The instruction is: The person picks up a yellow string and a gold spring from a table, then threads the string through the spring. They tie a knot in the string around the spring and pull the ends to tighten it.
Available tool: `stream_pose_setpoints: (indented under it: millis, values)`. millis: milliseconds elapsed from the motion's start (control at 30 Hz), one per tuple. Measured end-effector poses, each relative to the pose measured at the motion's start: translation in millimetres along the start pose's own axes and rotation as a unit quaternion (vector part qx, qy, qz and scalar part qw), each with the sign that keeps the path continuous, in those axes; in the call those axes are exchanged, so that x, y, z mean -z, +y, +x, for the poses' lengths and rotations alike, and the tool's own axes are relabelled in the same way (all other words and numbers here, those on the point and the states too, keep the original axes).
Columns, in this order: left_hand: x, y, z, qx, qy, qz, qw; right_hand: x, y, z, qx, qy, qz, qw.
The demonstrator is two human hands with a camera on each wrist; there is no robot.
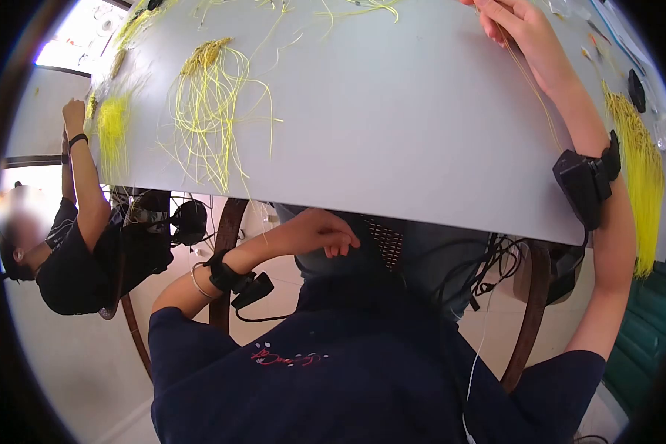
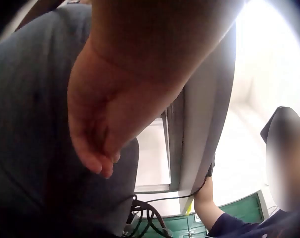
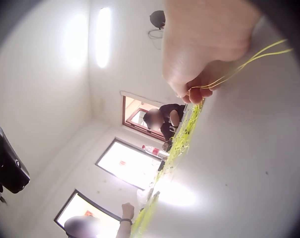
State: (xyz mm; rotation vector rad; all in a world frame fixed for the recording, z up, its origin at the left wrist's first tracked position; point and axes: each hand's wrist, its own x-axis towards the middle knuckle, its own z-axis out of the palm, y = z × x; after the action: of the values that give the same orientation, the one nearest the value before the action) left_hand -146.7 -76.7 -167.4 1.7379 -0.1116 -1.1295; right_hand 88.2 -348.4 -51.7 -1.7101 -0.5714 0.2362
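At the table's far right my right hand point(image 1: 525, 44) pinches thin yellow cords point(image 1: 529, 78) between thumb and fingers. Two loose strands trail from that grip down toward the wrist. The right wrist view shows the same cords point(image 3: 249, 62) leaving the curled fingertips point(image 3: 195, 95) above the pale tabletop point(image 3: 249, 148). Below the table's near edge, my left hand point(image 1: 320, 231) hangs over the lap with loosely curled fingers and nothing in it. Seen from the left wrist, that hand point(image 2: 103, 124) is beside a grey trouser leg point(image 2: 36, 124).
A tangled bundle of yellow cords point(image 1: 214, 103) lies left of centre on the table. Another bundle point(image 1: 115, 126) is at the left edge, near a second person point(image 1: 89, 244). A long yellow bundle point(image 1: 636, 177) drapes over the right edge. Black cables point(image 1: 488, 266) hang beside the chair.
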Motion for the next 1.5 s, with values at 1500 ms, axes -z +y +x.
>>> stream_pose_setpoints:
  millis: [1500]
  values:
    - [40.1, 143.7, -181.8, -0.154, -0.121, 0.260, 0.946, 3.3, -3.2, -5.8, -0.020, -0.006, -0.017, 1.000]
